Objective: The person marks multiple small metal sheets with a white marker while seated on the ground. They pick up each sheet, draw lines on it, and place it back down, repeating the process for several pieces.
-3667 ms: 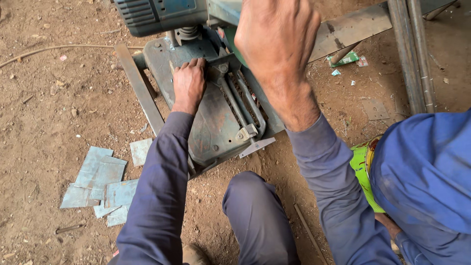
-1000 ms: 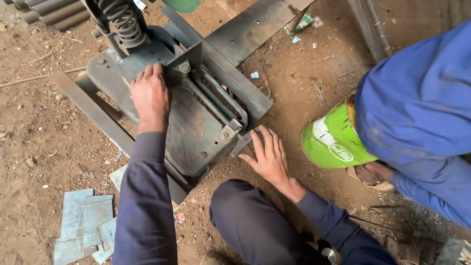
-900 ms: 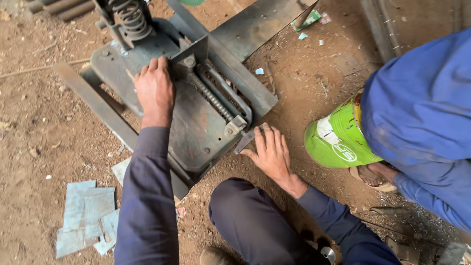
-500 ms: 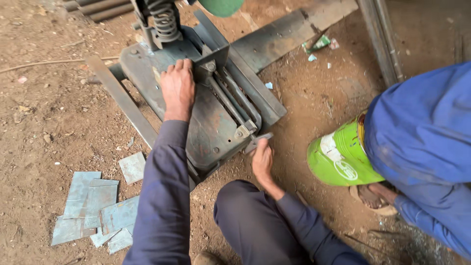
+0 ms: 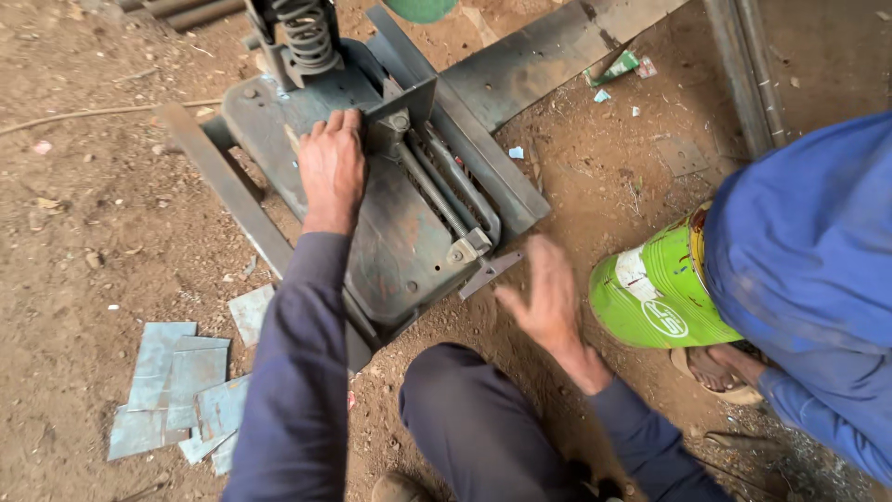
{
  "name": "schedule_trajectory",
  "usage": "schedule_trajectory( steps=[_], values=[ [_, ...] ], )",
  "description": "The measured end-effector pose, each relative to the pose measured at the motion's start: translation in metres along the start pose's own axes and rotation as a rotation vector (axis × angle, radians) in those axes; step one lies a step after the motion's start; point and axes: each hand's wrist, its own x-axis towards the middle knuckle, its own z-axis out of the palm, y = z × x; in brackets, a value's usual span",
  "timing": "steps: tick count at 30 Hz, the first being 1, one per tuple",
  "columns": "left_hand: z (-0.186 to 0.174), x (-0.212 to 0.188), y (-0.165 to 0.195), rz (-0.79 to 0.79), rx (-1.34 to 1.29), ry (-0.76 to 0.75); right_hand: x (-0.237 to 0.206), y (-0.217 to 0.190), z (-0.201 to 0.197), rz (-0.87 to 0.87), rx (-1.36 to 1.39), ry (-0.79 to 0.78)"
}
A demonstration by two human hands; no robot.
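Observation:
My left hand point(image 5: 332, 167) lies flat on the grey steel base of a chop saw point(image 5: 395, 251), fingers close together beside the vise block point(image 5: 401, 119). My right hand point(image 5: 548, 293) hovers blurred just right of the base's near corner, fingers spread, holding nothing. It is close to a small metal tab point(image 5: 490, 272) sticking out from the vise screw's end. The saw's coil spring point(image 5: 305, 33) stands at the top.
A long steel flat bar point(image 5: 548, 56) runs through the vise toward the upper right. Several cut steel pieces point(image 5: 177, 386) lie on the dirt at lower left. Another person in blue point(image 5: 818, 279) squats at right on a green container point(image 5: 655, 293). Pipes point(image 5: 743, 65) lie upper right.
My right hand came off the saw's handle above, dropped to the ground by the base's corner, and now lifts slightly right, blurred. My left hand stays on the base.

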Motion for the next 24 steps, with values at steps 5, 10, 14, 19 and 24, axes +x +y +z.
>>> schedule_trajectory(
  steps=[5, 10, 14, 19, 24],
  values=[
    [-0.001, 0.005, 0.002, 0.029, -0.007, -0.014, 0.010, 0.013, 0.037, -0.402, -0.140, 0.119],
    [-0.002, 0.008, -0.013, 0.046, -0.046, -0.071, 0.016, 0.046, 0.096, -0.444, -0.043, 0.359],
    [0.009, 0.005, -0.022, 0.074, -0.118, -0.050, 0.010, 0.033, 0.143, -0.193, 0.058, 0.616],
    [0.010, 0.005, -0.027, 0.045, -0.152, -0.037, -0.019, -0.046, 0.175, 0.706, 0.550, 0.602],
    [-0.006, 0.000, -0.024, 0.064, -0.152, -0.041, -0.008, -0.053, 0.138, 1.248, 1.495, 0.484]
  ],
)
